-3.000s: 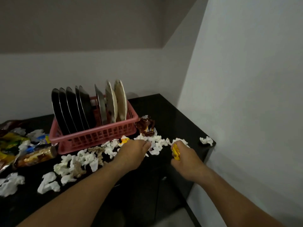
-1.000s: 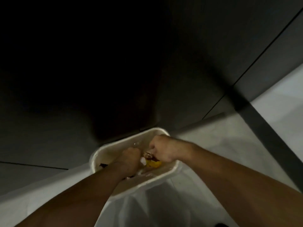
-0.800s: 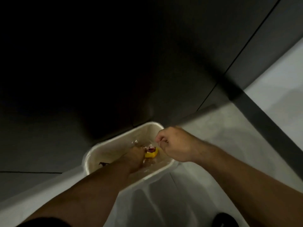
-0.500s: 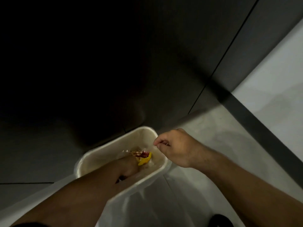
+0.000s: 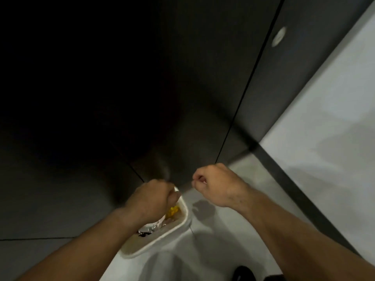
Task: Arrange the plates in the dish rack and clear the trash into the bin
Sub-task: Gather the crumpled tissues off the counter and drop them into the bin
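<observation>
From the head view, a white bin (image 5: 183, 224) stands on a pale floor (image 5: 223, 240) against a dark cabinet (image 5: 182, 88). Inside it lie a yellow wrapper (image 5: 172, 211) and silvery foil (image 5: 151, 228). The left hand (image 5: 151, 199) hovers over the bin's mouth, fingers curled into a loose fist; whether it grips anything I cannot tell. The right hand (image 5: 215, 185) hangs just right of the bin, fingers curled in, nothing visible in it.

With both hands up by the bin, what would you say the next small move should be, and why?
Probably lift both hands away toward more trash. The yellow wrapper already lies inside the bin, the right hand is off to its side, and the left hand shows nothing gripped.
</observation>
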Available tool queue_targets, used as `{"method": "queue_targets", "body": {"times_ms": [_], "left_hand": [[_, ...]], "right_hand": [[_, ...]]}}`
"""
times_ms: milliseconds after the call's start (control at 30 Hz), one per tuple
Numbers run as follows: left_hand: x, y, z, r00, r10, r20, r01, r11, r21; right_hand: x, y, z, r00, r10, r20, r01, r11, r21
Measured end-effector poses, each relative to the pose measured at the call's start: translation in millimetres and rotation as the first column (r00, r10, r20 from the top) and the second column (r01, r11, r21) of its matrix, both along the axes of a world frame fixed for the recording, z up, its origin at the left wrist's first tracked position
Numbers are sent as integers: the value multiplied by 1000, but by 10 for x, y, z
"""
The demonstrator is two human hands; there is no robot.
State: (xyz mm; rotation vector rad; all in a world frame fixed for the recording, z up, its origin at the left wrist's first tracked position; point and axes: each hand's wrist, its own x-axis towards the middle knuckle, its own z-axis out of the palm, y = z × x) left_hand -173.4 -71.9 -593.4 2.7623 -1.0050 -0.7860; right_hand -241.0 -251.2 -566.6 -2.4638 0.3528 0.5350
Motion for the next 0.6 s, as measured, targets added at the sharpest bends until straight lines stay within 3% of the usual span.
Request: {"method": "queue_targets", "body": {"times_ms": [233, 367, 600], "left_hand": [[-96, -601, 2468, 987, -117, 112, 139, 965, -220], [-122, -972, 3834, 943, -131, 305, 233, 915, -329], [-199, -1441, 5108, 896, -60, 440, 265, 868, -421]], "right_hand": [[-233, -639, 2176, 982, -82, 169, 86, 996, -20], [-360, -1010, 3393, 955, -67, 288, 94, 992, -79], [-520, -1622, 4829, 891, -6, 454, 101, 978, -184]]}}
